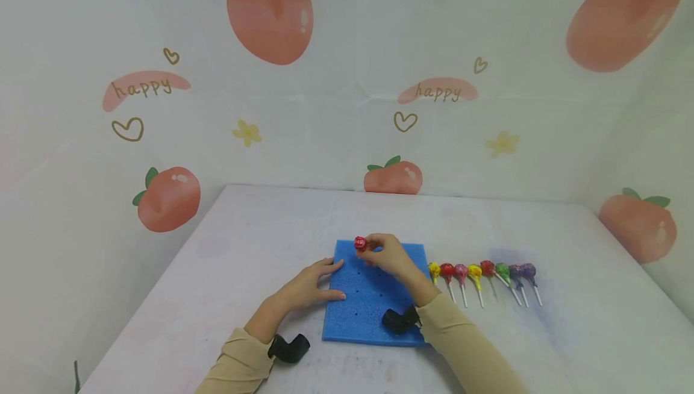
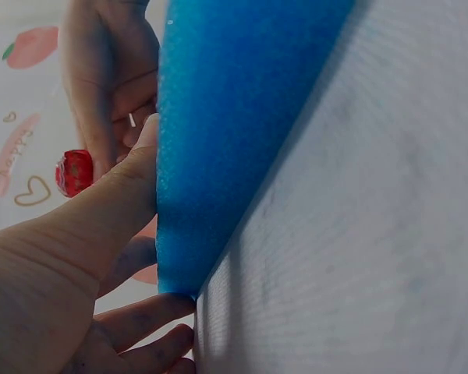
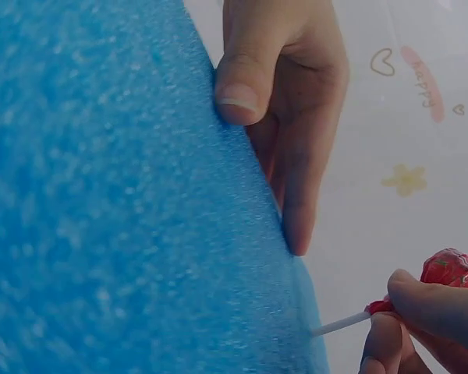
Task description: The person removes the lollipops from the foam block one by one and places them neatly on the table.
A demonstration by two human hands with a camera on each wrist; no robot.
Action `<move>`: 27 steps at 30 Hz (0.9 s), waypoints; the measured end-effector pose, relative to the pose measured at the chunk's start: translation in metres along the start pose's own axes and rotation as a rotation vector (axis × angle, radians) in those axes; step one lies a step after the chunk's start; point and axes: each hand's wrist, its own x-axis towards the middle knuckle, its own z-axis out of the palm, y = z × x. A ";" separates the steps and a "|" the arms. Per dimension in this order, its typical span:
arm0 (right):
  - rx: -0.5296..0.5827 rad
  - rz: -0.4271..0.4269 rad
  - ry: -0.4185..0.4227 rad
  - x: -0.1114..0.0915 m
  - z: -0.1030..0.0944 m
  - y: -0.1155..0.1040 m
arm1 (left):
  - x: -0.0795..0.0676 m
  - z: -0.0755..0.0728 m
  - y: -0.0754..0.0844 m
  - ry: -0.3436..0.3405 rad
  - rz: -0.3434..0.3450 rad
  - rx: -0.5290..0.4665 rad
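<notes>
A blue foam board (image 1: 368, 325) with several small dark holes lies flat on the table. My right hand (image 1: 387, 255) pinches a red-wrapped lollipop (image 1: 360, 243) between thumb and fingers, just under its head, over the board's far part. In the right wrist view the lollipop's white stick (image 3: 343, 322) slants down to the foam surface; whether its tip is inside the foam I cannot tell. My left hand (image 1: 306, 285) rests at the board's left edge, thumb (image 3: 240, 97) on the foam's top and extended fingers along the rim.
A row of lollipops (image 1: 475, 271) in yellow, red, pink, green and purple wrappers lies right of the board, sticks toward me. Black wrist mounts (image 1: 290, 349) stick out from both sleeves. A white backdrop (image 1: 336, 111) with printed fruit stands behind the table (image 1: 260, 225).
</notes>
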 end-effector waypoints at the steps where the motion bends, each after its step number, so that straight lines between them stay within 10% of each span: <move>1: 0.007 -0.008 -0.002 0.000 -0.001 -0.001 | 0.000 0.000 0.000 0.000 0.000 0.000; 27: -0.093 -0.024 0.040 -0.023 -0.030 -0.008 | -0.003 -0.001 0.004 0.000 0.003 0.006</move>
